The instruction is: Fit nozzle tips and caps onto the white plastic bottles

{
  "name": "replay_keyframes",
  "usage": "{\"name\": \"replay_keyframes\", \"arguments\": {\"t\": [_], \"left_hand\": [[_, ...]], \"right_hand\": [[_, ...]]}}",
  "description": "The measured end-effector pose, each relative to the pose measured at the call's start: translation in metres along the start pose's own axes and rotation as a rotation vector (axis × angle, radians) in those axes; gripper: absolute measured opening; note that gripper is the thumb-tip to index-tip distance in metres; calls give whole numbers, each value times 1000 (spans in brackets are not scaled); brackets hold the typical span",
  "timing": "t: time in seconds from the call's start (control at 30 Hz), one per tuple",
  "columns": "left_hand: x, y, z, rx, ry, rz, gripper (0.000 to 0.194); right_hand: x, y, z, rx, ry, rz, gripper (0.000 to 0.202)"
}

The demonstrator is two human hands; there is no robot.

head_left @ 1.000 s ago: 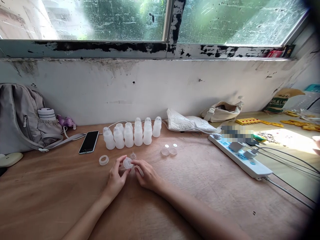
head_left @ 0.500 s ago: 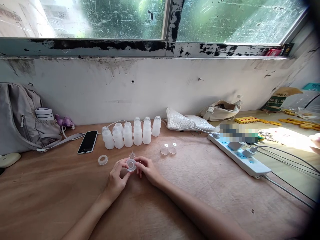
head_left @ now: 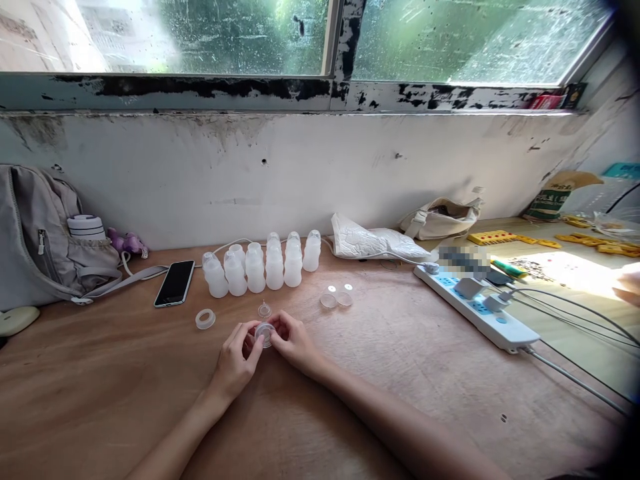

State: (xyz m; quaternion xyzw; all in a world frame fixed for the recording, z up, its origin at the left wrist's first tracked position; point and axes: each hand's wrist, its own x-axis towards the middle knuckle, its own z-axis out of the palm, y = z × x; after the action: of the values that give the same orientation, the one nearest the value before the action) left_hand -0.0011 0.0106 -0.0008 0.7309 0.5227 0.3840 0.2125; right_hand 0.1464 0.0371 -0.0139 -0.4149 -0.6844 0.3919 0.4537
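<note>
Between my left hand (head_left: 239, 351) and my right hand (head_left: 295, 343) is a small round clear plastic bottle collar (head_left: 265, 335), tilted and gripped from both sides by fingers and thumbs. Its lower and far edges are partly behind the fingers. Just beyond it a clear pointed nipple (head_left: 265, 309) rests on the wooden table (head_left: 280, 427). Off to the left lies a loose whitish ring (head_left: 205, 319). Two clear discs (head_left: 336, 298) sit side by side to the right. Farther back stand several frosted white bottles (head_left: 256, 272) in rows, some with clear domed tops.
A phone (head_left: 175, 283) and a grey backpack (head_left: 43, 240) are on the left. Behind lie a white padded packet (head_left: 375, 244) and a beige pouch (head_left: 443, 219). A power strip (head_left: 475, 307) with cables runs along the right. Another person's hand (head_left: 629, 279) shows at the right edge.
The collar has turned from facing the camera to a more tilted position. My right thumb has come onto its near side, and the right fingers have moved closer around it.
</note>
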Motion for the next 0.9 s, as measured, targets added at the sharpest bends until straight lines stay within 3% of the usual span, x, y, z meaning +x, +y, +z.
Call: {"name": "replay_keyframes", "arguments": {"t": [0.2,0.67,0.9], "left_hand": [[-1,0,1,-62,-35,-96,12],[-3,0,7,-2,-12,-104,12],[-1,2,7,-366,6,-294,19]], "right_hand": [[-3,-8,1,-140,-27,-121,7],[-5,-11,6,-116,-10,-99,7],[-4,-9,7,16,24,96,9]]}}
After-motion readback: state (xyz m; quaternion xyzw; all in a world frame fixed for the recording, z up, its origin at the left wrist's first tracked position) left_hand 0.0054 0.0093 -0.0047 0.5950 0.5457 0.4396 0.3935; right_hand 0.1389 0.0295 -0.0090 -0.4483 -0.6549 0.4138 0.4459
